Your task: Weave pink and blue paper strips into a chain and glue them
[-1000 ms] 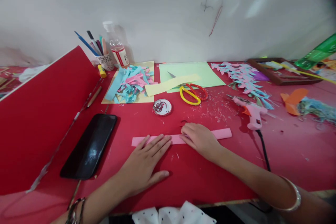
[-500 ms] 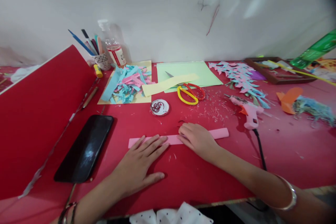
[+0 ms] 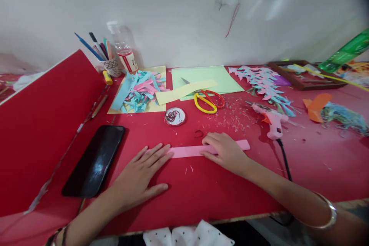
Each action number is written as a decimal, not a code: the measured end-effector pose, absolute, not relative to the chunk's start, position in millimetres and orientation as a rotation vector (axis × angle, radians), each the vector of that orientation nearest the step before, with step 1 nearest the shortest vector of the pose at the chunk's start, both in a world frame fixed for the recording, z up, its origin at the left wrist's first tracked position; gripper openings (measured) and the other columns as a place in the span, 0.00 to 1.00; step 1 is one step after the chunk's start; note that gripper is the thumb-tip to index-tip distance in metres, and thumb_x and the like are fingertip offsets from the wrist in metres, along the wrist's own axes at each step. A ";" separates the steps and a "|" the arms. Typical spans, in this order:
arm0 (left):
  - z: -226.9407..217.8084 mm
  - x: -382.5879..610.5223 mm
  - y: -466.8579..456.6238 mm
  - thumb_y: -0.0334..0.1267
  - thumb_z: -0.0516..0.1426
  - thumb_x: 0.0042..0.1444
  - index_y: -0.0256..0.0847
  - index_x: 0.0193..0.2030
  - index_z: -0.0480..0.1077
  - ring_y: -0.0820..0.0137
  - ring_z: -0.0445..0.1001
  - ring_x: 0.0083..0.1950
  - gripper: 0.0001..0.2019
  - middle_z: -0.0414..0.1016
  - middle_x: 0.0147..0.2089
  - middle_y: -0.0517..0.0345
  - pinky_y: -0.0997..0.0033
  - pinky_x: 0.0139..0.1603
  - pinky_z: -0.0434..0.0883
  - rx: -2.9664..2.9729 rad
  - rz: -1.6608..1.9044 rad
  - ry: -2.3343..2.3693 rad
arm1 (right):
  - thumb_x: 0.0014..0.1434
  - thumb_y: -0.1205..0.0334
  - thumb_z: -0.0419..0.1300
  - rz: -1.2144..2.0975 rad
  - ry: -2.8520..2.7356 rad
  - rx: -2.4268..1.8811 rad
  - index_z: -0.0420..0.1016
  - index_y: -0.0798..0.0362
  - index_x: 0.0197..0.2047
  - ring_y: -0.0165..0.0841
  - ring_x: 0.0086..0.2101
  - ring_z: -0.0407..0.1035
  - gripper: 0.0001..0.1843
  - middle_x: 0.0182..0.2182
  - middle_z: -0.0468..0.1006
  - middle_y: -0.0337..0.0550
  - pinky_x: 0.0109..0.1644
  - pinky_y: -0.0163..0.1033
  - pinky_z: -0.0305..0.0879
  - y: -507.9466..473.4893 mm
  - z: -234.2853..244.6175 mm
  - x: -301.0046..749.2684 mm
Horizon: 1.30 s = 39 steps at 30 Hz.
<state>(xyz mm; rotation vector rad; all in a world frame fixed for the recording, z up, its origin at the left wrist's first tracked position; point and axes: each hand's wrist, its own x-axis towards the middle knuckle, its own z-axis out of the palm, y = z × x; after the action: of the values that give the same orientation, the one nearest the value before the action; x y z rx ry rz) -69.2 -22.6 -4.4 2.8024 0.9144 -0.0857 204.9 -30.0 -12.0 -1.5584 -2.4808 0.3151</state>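
A folded pink paper strip [image 3: 186, 152] lies crosswise on the red table in front of me. My left hand [image 3: 144, 169] rests flat over its left end, fingers stretched and thumb spread away. Toward the other end, my right hand [image 3: 223, 152] grips the strip, with curled fingers at the far edge and the thumb at the near one; the part beneath is hidden. Just beyond the right hand lies a small dark curl of thread [image 3: 198, 133]. Farther back sits a white lid [image 3: 180, 117] with dark curled threads in it.
Scissors [image 3: 206, 103] lie on pale green paper [image 3: 213, 77]. A pink glue gun [image 3: 275, 123] with a black cord is at right. At left are a phone [image 3: 95, 161] and a red board [image 3: 54, 123]. Blue and pink paper strips [image 3: 141, 92] are piled behind.
My left hand has slid left along the strip toward its end. My right hand has moved slightly right, and the dark thread curl beyond it now shows more fully.
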 end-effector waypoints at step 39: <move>2.2 -40.9 -19.8 0.40 0.47 0.57 0.41 0.47 0.63 0.66 0.66 0.44 0.13 0.69 0.43 0.55 0.68 0.43 0.64 2.656 0.136 1.088 | 0.58 0.61 0.48 0.175 -2.621 -1.475 0.67 0.54 0.39 0.34 0.36 0.63 0.10 0.35 0.71 0.45 0.43 0.41 0.51 -55.9 7.3 181.5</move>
<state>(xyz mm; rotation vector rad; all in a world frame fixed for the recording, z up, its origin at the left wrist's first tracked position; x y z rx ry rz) -40.9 -19.8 2.2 2.6564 1.0876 0.1357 181.5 -55.9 7.3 -1.4754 -2.6206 0.1753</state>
